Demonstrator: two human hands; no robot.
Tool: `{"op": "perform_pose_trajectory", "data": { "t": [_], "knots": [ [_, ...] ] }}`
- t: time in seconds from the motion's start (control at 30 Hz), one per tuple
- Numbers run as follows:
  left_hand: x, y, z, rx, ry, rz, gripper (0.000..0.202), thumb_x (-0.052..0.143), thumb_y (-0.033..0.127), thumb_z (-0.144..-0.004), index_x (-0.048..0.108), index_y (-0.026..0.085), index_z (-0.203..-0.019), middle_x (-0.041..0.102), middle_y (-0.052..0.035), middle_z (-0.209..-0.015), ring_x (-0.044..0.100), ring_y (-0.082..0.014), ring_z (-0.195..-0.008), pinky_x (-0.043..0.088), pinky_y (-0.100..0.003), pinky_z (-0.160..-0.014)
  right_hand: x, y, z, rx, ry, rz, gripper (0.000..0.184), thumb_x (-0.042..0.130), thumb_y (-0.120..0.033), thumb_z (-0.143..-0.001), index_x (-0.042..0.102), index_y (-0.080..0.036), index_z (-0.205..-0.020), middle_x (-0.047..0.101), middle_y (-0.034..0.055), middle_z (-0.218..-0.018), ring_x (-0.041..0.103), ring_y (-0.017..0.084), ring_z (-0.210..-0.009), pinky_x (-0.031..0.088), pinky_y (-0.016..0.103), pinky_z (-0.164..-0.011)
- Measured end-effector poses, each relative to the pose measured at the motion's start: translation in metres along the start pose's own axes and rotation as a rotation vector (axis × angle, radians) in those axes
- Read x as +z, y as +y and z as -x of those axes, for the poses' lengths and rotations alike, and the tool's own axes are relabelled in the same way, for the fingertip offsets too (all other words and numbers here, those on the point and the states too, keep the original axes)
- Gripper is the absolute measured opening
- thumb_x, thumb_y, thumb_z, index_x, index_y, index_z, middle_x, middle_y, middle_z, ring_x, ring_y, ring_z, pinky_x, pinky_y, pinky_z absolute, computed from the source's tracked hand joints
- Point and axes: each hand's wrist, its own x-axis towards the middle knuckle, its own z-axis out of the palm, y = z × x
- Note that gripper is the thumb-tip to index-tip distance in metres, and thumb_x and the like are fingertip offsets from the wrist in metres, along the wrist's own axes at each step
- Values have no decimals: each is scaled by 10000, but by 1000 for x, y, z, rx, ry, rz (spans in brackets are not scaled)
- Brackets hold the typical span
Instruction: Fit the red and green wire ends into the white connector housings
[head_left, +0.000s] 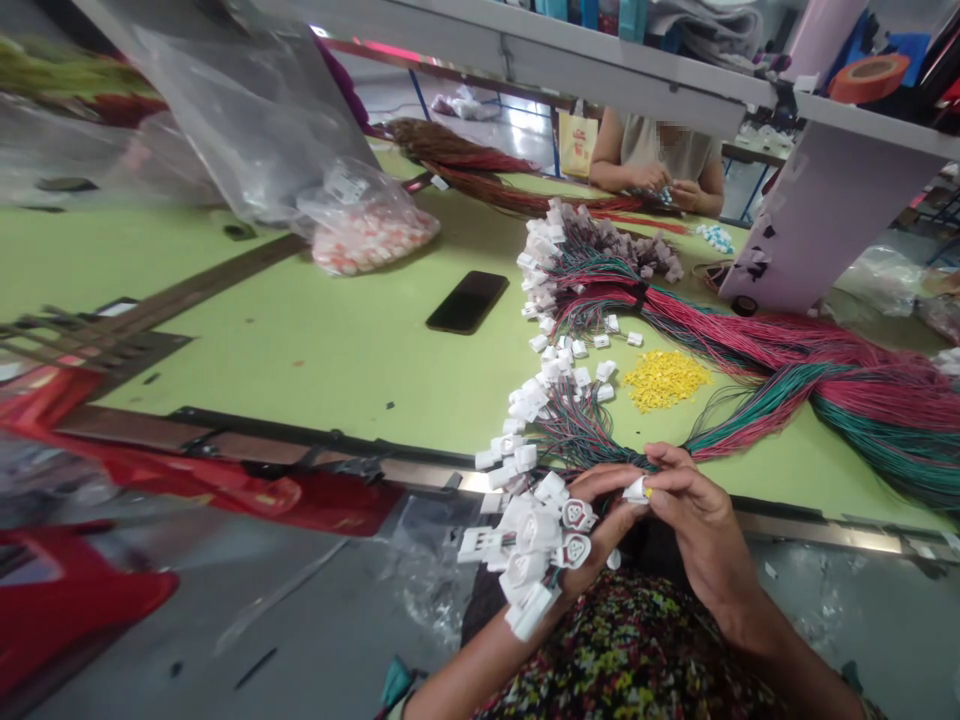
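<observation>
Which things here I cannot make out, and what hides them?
Head view:
The small white connector, between the left hand and right hand: partly hidden by the fingers.
The yellow pieces: too small to tell their shape.
The red and green wire bundle: cut off by the right edge.

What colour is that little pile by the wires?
Bright yellow: small plastic pieces, shown best in the head view.

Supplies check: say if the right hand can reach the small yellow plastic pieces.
Probably yes: the right hand sits close below the small yellow plastic pieces, with only a bundle of thin red-and-green wires between, which it could cross.
</observation>
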Motion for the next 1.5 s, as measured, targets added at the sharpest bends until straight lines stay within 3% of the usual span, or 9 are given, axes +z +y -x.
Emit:
{"op": "perform_pose_trajectory", "data": {
  "t": [0.37,0.7,0.87,1.13,1.2,1.27,1.37,1.43,1.5],
  "knots": [
    [2,-8,0,153,12,-43,287,765,167,-858,768,296,-1115,814,-31,-1067,768,-247,-969,630,-410,-905,8,-7,-1,189,39,-231,160,896,-342,-746,799,-273,-853,694,28,-1172,636,215,-1129,512,343,-996],
    [-5,3,-7,175,-40,-239,214,770,190,-838,804,270,-1033,827,-63,-978,777,-276,-892,632,-439,-834,5,-9,-4,238,12,-245,198,890,-302,-747,766,-258,-896,736,18,-1077,672,214,-1082,517,362,-1009],
    [0,0,-15,-20,-48,-54,183,753,240,-860,792,239,-1040,805,-64,-1005,752,-248,-920,603,-388,-860,-6,-8,-11,33,-17,60,192,803,-358,-855,768,-268,-1021,714,42,-1147,677,205,-1028,557,316,-883],
    [-6,10,-33,-10,-119,117,164,784,332,-856,801,242,-992,748,-74,-1079,686,-245,-1082,535,-411,-1006,-24,-14,-3,-165,-57,327,186,613,-236,-995,638,-272,-1176,703,58,-1162,684,155,-913,566,266,-815],
    [-8,16,-40,-127,-60,239,181,789,349,-850,797,232,-988,741,-76,-1102,692,-232,-1057,558,-382,-957,-34,-21,4,-208,-185,430,228,589,-192,-996,617,-282,-1205,695,57,-1151,685,161,-942,564,268,-818],
    [-10,18,-47,-263,-5,379,218,779,378,-859,780,220,-1010,749,-64,-1052,694,-153,-807,574,-278,-722,-44,-25,12,-230,-450,621,253,601,-145,-967,639,-263,-1187,697,66,-1137,679,187,-1007,552,292,-859],
    [-12,17,-53,-346,-56,460,301,750,444,-879,748,195,-1048,733,-22,-854,438,-35,-453,331,-177,-420,-57,-21,21,-157,-789,864,214,596,-113,-951,704,-226,-1097,725,71,-1049,704,204,-940,558,307,-828],
    [-10,15,-53,-358,-182,435,395,741,483,-880,715,187,-1140,694,3,-773,343,-27,-415,250,-183,-389,-60,-16,23,-136,-824,958,160,606,-150,-963,733,-221,-1031,735,72,-1020,717,206,-883,566,306,-784],
    [-7,12,-50,-350,-284,393,500,740,489,-880,658,189,-1271,669,14,-743,371,-48,-440,290,-193,-410,-56,-15,21,-186,-707,949,134,618,-195,-976,735,-229,-1032,735,70,-1024,714,204,-882,570,307,-779]
  ]
}}
